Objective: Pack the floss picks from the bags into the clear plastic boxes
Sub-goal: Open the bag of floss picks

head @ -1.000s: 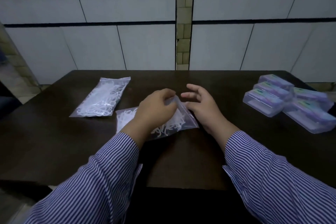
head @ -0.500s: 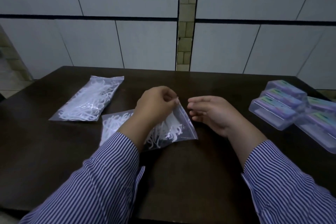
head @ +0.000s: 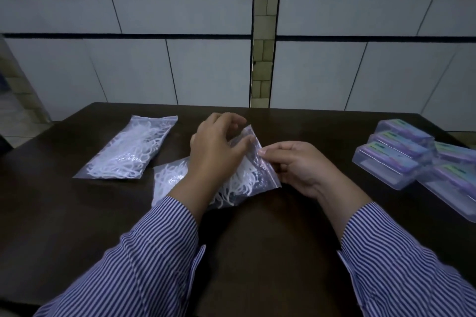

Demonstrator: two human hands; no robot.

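Note:
A clear zip bag of white floss picks (head: 247,177) lies at the middle of the dark table (head: 257,234), its zip end raised. My left hand (head: 213,149) pinches that raised end from the left, thumb on the near side. My right hand (head: 296,165) pinches the same zip edge from the right with its fingertips. A second, full bag of floss picks (head: 128,149) lies flat and apart at the left. Several clear plastic boxes (head: 391,162) with purple and green labels are stacked at the right.
A white tiled wall (head: 180,59) rises just behind the table's far edge. Bare dark tabletop shows between my sleeves and between the held bag and the boxes. The table's left corner drops off near a tiled floor.
My right hand has moved left and taken hold of the bag's zip edge. The left hand has lifted that end of the bag higher.

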